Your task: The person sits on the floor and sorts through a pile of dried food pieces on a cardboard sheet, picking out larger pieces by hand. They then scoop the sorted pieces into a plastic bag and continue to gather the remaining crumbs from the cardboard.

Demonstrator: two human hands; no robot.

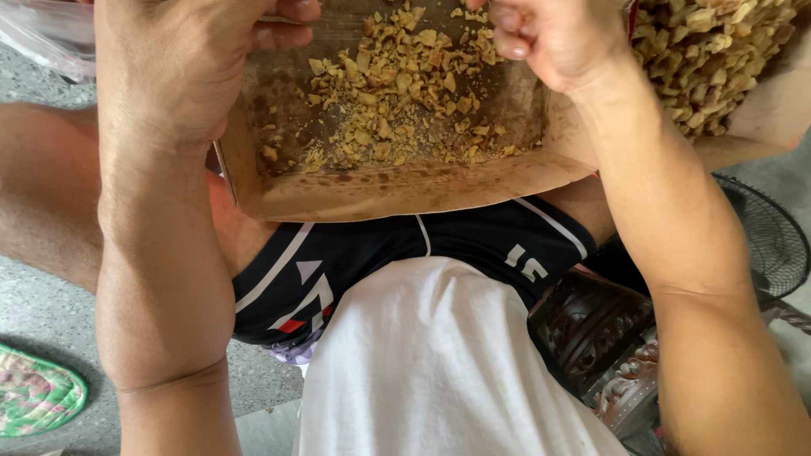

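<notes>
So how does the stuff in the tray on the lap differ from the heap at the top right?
The pieces in the cardboard tray are a thin, scattered layer of small yellow-brown bits with crumbs, and bare stained cardboard shows around them. The heap at the top right is piled thick, with larger, paler chunks covering what lies beneath. The left hand and right hand are at the tray, not the heap. Both look like the same yellowish, broken material.
</notes>
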